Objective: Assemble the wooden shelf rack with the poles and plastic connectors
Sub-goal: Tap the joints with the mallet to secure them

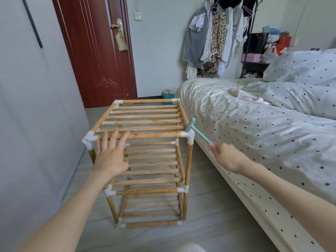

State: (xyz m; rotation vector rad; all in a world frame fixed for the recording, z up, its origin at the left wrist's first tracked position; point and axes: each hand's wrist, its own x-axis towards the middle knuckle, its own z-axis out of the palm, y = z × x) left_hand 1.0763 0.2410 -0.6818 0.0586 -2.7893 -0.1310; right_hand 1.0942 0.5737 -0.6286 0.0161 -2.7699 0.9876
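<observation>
The bed (254, 128) runs along the right side of the rack (145, 160), which stands upright on the floor with three slatted shelves. The left hand (111, 153) lies flat with fingers spread on the rack's top front pole. The right hand (226, 156) grips a small green hammer (195, 130), its head touching the rack's top front right connector (188, 136).

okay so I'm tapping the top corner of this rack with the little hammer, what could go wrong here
The mallet head sits right at the near right corner connector; a glancing blow might crack the plastic or miss it. Your left hand lies open on the front top pole, so a stray swing could catch its fingers.
</observation>
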